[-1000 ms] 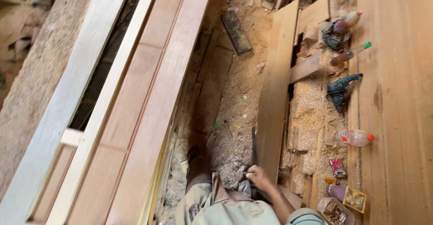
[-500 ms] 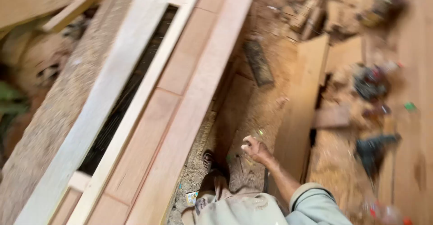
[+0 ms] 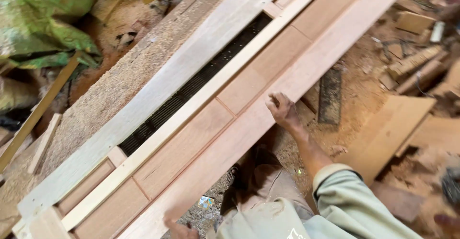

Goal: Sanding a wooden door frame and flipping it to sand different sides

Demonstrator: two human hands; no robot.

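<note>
My left hand [image 3: 178, 229] is cut off by the bottom edge; only a blurred bit of it shows against the near edge of the wooden door [image 3: 249, 95], so I cannot tell whether it is open or closed. My right hand [image 3: 281, 110] is plain to see: its fingers curl over the door's near long edge, gripping the outer stile about midway along. The door lies nearly flat in front of me, its long axis running from lower left to upper right, the far end up near the top right corner and the near end running out of the picture at lower left. I count four reddish solid panels along the near side, set end to end, and one long dark slatted opening [image 3: 191, 88] along the far side; the panels at lower left are partly cropped. Beyond the door lies one broad sawdust-coated plank [image 3: 110, 97], parallel to it. On the sawdust floor [image 3: 357, 95] right of my hand sits one dark flat block [image 3: 330, 96], near but apart from the door. Crumpled green sheeting [image 3: 40, 21] fills the upper left corner, and the offcuts at upper right are too blurred to count.
</note>
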